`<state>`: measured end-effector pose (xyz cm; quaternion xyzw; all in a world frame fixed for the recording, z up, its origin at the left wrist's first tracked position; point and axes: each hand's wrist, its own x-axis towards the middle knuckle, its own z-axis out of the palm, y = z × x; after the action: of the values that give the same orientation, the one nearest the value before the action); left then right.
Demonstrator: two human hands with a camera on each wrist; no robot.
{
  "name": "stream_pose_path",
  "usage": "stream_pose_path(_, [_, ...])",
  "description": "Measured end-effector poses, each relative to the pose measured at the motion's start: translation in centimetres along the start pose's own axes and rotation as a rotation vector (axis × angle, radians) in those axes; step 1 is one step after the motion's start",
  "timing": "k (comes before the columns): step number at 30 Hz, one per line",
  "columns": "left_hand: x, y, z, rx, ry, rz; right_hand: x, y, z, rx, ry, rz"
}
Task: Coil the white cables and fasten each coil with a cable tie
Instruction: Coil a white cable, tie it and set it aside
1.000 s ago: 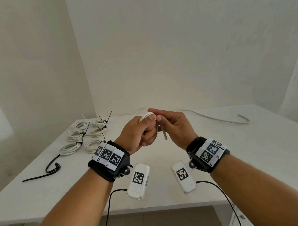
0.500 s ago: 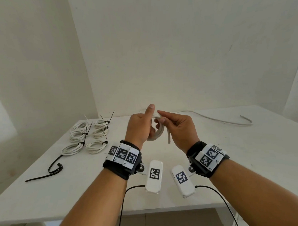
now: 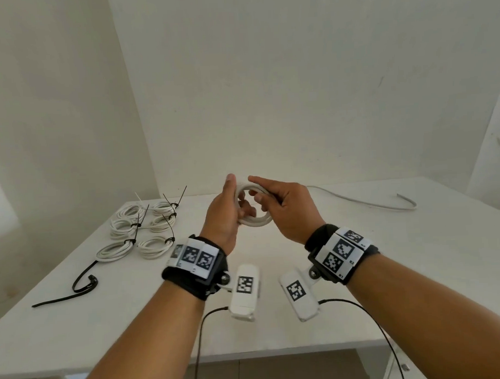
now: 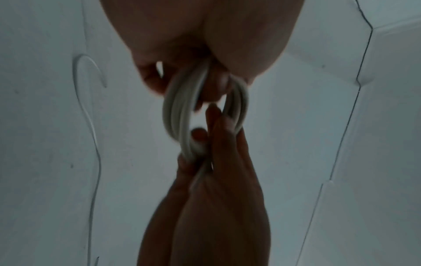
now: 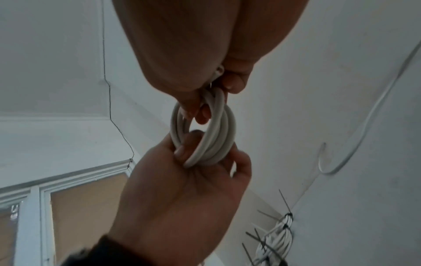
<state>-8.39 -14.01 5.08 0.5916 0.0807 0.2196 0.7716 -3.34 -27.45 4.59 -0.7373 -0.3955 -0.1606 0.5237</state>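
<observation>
Coil in hand: a small white cable coil (image 3: 254,206) of a few turns is held in the air above the white table (image 3: 360,256), between the two hands, in front of the body.
Left hand: the left hand (image 3: 224,216) is curled round the near-left side of the coil, thumb up along its top; in the right wrist view the loops are seen pinched between thumb and fingers (image 5: 182,153).
Right hand: the right hand (image 3: 284,208) is closed on the upper right part of the coil, with fingertips reaching into the ring; the cut end of the cable (image 5: 218,69) is seen pinched there.
Plane of the coil: the ring is roughly upright and faces the person, so that its opening runs front to back.
Loose cable: a second white cable (image 3: 367,204) lies uncoiled at the far right of the table, well apart from the hands.
Finished coils: six tied coils (image 3: 141,231) lie grouped at the far left.
Ties: loose black cable ties (image 3: 81,285) lie at the near left, in front of the tied coils.
Deciding relation: the ties lie to the left and below, nearer the left hand; it is judged that the coil would have to be kept in the right hand while a tie is fetched.
</observation>
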Motion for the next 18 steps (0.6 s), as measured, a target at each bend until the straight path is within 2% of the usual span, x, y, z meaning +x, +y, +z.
stream_pose_path(2, [0.1, 0.5, -1.3, -0.026, -0.144, -0.108, 0.0, 0.2, -0.4, -0.092, -0.105, -0.036])
stream_pose_path(5, [-0.3, 1.0, -2.1, -0.018, -0.177, -0.171, 0.0, 0.2, -0.3, -0.182, -0.218, -0.111])
stream_pose_path(8, [-0.8, 1.2, -1.3, -0.092, -0.034, -0.149, 0.1, -0.5, 0.6, -0.160, -0.220, -0.147])
stream_pose_path(13, [-0.7, 1.3, -0.7, -0.325, 0.203, -0.069, -0.1, -1.6, 3.2, -0.180, -0.101, -0.113])
stream_pose_path(16, [-0.8, 1.3, -0.8, -0.382, 0.266, 0.016, 0.2, -1.7, 3.6, -0.222, -0.129, -0.041])
stream_pose_path(18, [-0.9, 1.2, -1.1, -0.401, 0.257, 0.055, 0.6, -2.0, 3.7, -0.287, -0.154, -0.056])
